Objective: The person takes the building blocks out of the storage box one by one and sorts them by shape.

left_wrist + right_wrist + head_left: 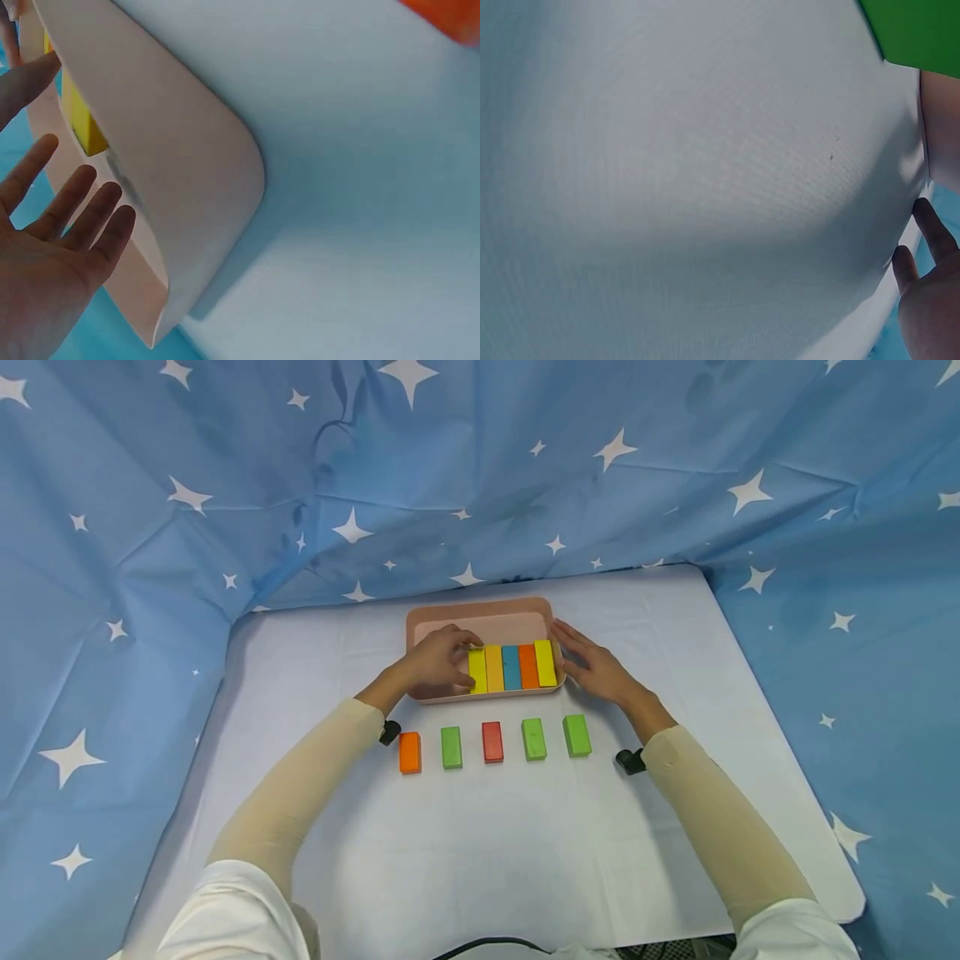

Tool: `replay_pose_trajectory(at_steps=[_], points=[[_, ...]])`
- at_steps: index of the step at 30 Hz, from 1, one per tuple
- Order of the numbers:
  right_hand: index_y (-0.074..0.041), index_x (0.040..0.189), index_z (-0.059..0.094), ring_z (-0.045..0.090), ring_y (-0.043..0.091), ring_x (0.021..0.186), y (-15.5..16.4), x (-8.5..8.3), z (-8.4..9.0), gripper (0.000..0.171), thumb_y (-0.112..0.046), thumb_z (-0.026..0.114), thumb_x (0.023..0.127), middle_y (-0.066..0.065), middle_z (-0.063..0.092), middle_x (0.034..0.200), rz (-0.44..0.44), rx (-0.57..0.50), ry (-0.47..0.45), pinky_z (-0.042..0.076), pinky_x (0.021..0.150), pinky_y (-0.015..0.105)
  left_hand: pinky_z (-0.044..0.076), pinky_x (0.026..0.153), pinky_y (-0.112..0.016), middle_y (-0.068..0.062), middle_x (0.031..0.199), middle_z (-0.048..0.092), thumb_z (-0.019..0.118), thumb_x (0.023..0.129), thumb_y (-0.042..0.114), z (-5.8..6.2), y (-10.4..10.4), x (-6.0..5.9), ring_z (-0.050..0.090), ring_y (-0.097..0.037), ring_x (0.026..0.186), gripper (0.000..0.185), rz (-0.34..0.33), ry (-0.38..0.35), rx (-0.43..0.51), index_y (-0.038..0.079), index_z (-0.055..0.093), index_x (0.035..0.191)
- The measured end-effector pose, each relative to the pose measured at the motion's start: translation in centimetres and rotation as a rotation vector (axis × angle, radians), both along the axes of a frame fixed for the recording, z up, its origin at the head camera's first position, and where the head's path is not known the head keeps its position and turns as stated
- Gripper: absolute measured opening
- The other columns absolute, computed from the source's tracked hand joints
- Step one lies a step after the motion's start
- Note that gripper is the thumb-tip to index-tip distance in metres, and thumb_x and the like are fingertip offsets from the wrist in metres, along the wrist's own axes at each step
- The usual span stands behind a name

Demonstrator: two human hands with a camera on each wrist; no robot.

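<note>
In the head view, a pink tray (480,610) holds a row of blocks. From the left they are a yellow block (477,671), an orange-yellow block (494,669), a blue block (512,668), an orange block (528,667) and a second yellow block (545,663). My left hand (437,658) reaches over the tray's left part, thumb and index finger at the two ends of the leftmost yellow block. The left wrist view shows its fingers (67,201) spread and fairly straight. At the tray's right edge, my right hand (596,667) has extended fingers beside the right yellow block.
In front of the tray, spaced blocks stand on the white table (480,843): an orange block (409,752), a green block (451,747), a red block (492,742) and two more green blocks (534,739) to the right. A blue starred curtain (480,468) hangs behind.
</note>
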State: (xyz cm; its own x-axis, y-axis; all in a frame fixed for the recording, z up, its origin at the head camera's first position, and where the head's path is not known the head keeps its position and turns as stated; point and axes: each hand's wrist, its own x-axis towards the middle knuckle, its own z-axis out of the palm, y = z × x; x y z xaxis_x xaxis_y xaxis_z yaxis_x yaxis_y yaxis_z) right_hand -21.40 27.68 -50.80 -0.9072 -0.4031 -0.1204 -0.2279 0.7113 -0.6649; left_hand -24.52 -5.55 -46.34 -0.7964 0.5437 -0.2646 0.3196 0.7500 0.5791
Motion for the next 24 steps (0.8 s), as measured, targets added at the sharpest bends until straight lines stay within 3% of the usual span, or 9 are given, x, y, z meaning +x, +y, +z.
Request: replay_pose_trajectory(at_steps=[9, 24], points=[[-0.021, 0.168, 0.02, 0.014, 0.035, 0.162, -0.1, 0.1, 0.1, 0.065, -0.028, 0.05, 0.11, -0.004, 0.009, 0.177, -0.007, 0.004, -0.011, 0.017, 0.127, 0.064, 0.04, 0.119, -0.046, -0.009, 0.144, 0.054, 0.092, 0.08, 0.03, -0.3, 0.4, 0.2, 0.051, -0.03, 0.131, 0.071, -0.05, 0.019, -0.054, 0.017, 0.062, 0.143], [-0.021, 0.168, 0.02, 0.014, 0.035, 0.162, -0.1, 0.0, 0.1, 0.065, -0.027, 0.05, 0.11, -0.003, 0.01, 0.177, -0.015, 0.006, -0.007, 0.017, 0.126, 0.065, 0.043, 0.118, -0.04, -0.008, 0.143, 0.054, 0.091, 0.079, 0.035, -1.1, 0.8, 0.3, 0.051, -0.027, 0.127, 0.075, -0.056, 0.088, -0.121, 0.016, 0.059, 0.144]])
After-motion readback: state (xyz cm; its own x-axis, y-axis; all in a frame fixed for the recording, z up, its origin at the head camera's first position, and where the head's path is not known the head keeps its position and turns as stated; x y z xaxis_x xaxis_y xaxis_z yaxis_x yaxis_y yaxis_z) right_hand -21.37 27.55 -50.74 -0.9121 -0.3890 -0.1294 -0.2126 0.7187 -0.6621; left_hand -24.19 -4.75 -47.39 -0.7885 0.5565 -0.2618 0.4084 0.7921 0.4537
